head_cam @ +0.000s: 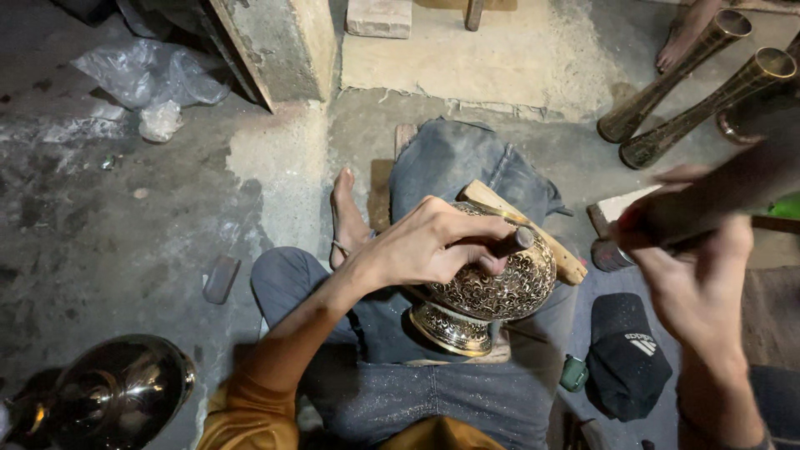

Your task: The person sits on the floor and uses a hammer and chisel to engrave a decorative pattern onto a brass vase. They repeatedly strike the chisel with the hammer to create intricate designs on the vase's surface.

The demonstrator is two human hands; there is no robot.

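An engraved brass vase (492, 292) lies tilted across my lap, propped on a wooden block (567, 262) over my jeans. My left hand (433, 242) rests on top of the vase and grips a short metal chisel (512, 242) whose tip meets the patterned surface. My right hand (696, 279) is raised to the right of the vase and holds a dark hammer (717, 200), blurred by motion. My bare foot (346, 221) lies beside the vase on the left.
Two tall brass vases (683, 100) lie on the concrete floor at the upper right, near another person's foot (683, 33). A black cap (625, 354) lies at the lower right. A shiny round metal vessel (117, 392) stands at the lower left. A plastic bag (150, 79) lies upper left.
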